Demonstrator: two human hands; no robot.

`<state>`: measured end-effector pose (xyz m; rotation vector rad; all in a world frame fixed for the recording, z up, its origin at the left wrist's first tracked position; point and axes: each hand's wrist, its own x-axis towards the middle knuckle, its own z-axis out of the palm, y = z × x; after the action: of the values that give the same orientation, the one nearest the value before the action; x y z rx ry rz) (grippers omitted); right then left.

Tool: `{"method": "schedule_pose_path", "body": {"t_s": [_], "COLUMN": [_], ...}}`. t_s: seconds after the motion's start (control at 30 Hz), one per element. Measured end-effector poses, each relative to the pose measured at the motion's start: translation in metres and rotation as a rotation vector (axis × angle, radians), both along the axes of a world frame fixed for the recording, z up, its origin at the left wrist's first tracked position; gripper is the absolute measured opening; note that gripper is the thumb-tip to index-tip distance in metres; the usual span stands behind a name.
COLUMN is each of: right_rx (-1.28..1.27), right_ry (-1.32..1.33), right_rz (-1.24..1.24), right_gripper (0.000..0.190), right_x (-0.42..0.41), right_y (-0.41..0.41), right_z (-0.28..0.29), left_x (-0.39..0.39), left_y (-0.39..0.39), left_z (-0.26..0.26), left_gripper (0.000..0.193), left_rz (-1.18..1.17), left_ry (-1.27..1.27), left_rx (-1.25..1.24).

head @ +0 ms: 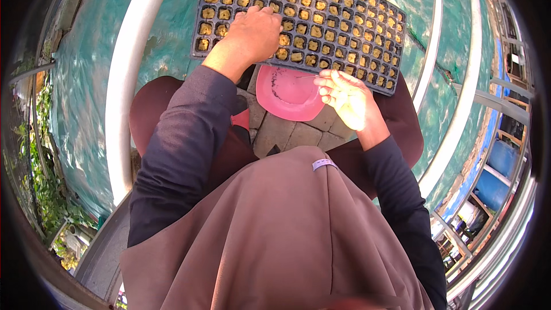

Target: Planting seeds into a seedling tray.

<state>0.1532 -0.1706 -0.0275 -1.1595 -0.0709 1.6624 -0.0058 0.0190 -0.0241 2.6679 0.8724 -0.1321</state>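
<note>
A black plastic seedling tray point(301, 67) spans the top of the view, its many cells holding yellowish-brown plugs point(316, 31), several with a small hole on top. My left hand point(258, 30) lies over its left part, back upward. Its fingertips are hidden among the cells, so a grip cannot be told. Between thumb and fingers, my right hand point(344, 94) pinches a thin needle-like stick point(306, 77) just below the tray's near edge. Partly under that edge is a shallow pink bowl point(297, 114), with small dark seed-like grains point(274, 82) along its left inside.
Grey paving blocks point(275, 131) run between my knees. Green sheeting point(86, 94) covers ground on both sides. A thick white pipe point(122, 94) curves past on the left, with slimmer white pipes point(458, 107) on the right. Blue barrels point(499, 159) stand at far right.
</note>
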Motion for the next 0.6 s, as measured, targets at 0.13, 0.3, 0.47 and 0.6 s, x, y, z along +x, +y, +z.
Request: {"method": "schedule_pose_path", "body": {"t_s": [0.13, 0.3, 0.47, 0.6], "right_rx": [0.076, 0.192, 0.189, 0.174], "right_ry": [-0.078, -0.160, -0.217, -0.203], "right_rz": [-0.085, -0.158, -0.240, -0.297], "right_gripper": [0.024, 0.025, 0.024, 0.022], "right_x": [0.033, 0.074, 0.102, 0.120], "right_y": [0.002, 0.002, 0.003, 0.006], "right_z": [0.031, 0.047, 0.048, 0.041], "left_x": [-0.001, 0.001, 0.002, -0.001], "left_y": [-0.006, -0.010, -0.007, -0.007], "left_z": [-0.001, 0.001, 0.000, -0.003], "left_gripper": [0.022, 0.025, 0.026, 0.031], "left_rz": [-0.016, 0.009, 0.003, -0.003], "left_ry": [-0.102, -0.054, -0.007, -0.021], "left_rx": [0.057, 0.041, -0.006, 0.030]}}
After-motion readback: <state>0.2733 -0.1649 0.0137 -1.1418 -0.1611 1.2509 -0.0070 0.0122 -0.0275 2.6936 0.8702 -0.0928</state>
